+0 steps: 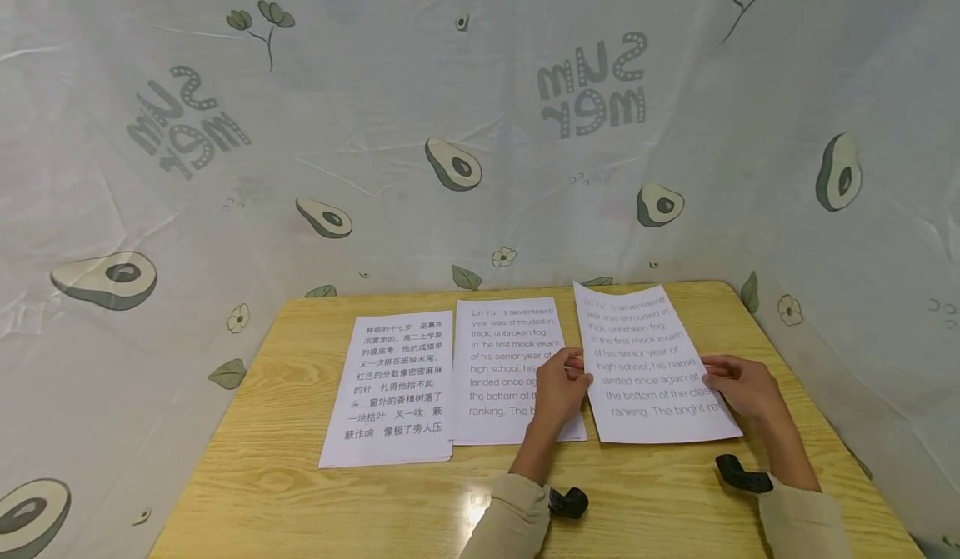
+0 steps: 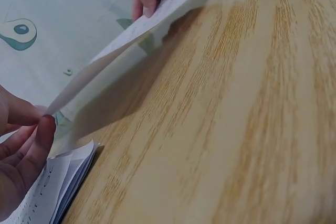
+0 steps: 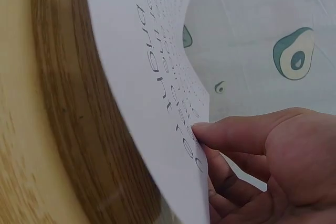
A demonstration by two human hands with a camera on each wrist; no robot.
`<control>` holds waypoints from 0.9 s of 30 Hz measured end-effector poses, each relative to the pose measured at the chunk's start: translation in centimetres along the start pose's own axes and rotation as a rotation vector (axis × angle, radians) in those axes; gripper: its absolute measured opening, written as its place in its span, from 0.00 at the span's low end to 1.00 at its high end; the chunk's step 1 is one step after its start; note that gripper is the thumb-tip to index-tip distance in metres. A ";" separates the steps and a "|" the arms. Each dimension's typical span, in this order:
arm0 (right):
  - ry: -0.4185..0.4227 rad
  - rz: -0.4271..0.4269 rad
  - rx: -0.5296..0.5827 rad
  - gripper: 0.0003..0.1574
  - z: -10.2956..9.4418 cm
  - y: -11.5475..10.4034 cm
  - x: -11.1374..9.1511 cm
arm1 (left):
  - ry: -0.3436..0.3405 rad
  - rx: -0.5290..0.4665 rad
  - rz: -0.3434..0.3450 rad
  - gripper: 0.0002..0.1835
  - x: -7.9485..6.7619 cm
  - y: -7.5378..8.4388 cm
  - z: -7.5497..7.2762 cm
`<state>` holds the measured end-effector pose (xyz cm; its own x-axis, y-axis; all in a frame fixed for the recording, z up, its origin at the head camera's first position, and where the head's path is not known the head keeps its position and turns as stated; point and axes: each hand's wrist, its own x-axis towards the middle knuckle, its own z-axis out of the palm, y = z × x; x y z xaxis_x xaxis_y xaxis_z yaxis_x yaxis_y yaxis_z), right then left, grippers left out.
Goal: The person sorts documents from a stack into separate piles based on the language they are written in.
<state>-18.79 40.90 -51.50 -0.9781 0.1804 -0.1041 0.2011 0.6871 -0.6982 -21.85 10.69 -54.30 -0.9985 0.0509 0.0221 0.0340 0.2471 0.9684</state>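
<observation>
Both hands hold one printed sheet of paper (image 1: 645,359) by its two side edges, at the right of the table. My left hand (image 1: 561,388) pinches its left edge between thumb and fingers; in the left wrist view the sheet is raised above the wood and casts a shadow. At the opposite edge my right hand (image 1: 750,386) pinches the paper, thumb on the printed face in the right wrist view. A stack of English-printed sheets (image 1: 502,367) lies beside it, partly hidden by the left hand. Further left lies a stack printed in Chinese (image 1: 393,388).
The wooden table (image 1: 300,509) backs onto a pale curtain (image 1: 390,109) with avocado and leaf prints, which also hangs along both sides. A black wrist device (image 1: 568,502) sits by the left sleeve, another black device (image 1: 742,474) by the right.
</observation>
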 end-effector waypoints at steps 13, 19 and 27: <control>0.017 0.017 -0.039 0.25 0.6 -0.1 0.0 | -0.026 0.042 -0.008 0.24 -0.1 -0.2 0.0; 0.010 0.015 -0.071 0.26 0.5 -0.5 -0.2 | -0.028 0.081 0.020 0.24 0.0 -0.2 -0.3; 0.009 0.053 -0.124 0.33 -0.1 -1.2 -0.7 | -0.007 0.096 0.005 0.23 0.0 0.5 -2.3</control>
<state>-18.33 39.97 -50.53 -0.9655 0.2248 -0.1315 0.2581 0.7583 -0.5987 -21.92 8.63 -53.22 -0.9980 0.0586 0.0248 0.0432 0.3387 0.9399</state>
